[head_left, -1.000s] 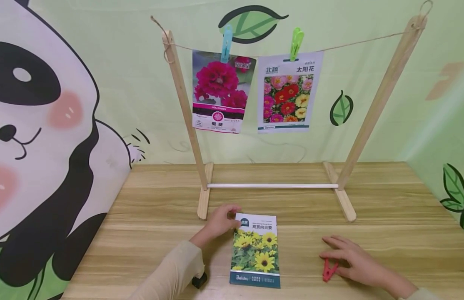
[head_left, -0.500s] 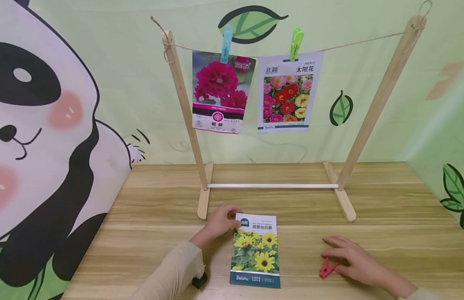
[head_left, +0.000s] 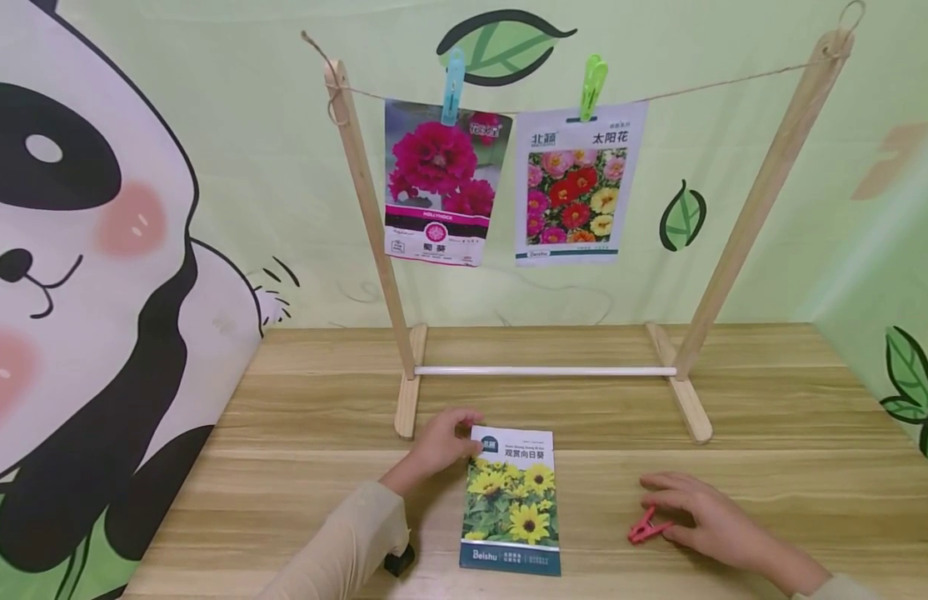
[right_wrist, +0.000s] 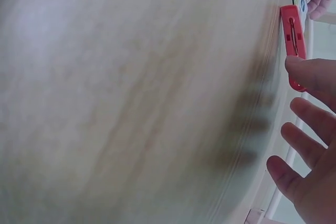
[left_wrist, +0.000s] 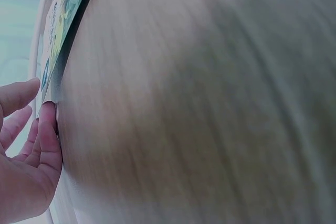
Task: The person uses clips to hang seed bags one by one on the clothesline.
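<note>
A seed packet point(head_left: 509, 508) with yellow sunflowers lies on the wooden table in front of the stand. At its upper left corner, my left hand point(head_left: 437, 443) pinches the edge; in the left wrist view the packet's corner point(left_wrist: 52, 72) meets the fingers. To the right of the packet, my right hand point(head_left: 700, 517) holds a red clothespin point(head_left: 644, 529) between thumb and index finger. The other fingers are spread in the right wrist view, where the clothespin point(right_wrist: 293, 30) points away from the hand.
Behind stands a wooden frame point(head_left: 756, 217) with a string point(head_left: 722, 81). A hollyhock packet point(head_left: 441, 183) hangs under a blue clothespin point(head_left: 452, 87), and another flower packet point(head_left: 572, 187) under a green clothespin point(head_left: 593, 87). A white rod point(head_left: 546, 372) joins the frame's feet.
The red clothespin has turned in my right hand, its far end swinging left and away from me. My left hand and the sunflower packet have stayed put.
</note>
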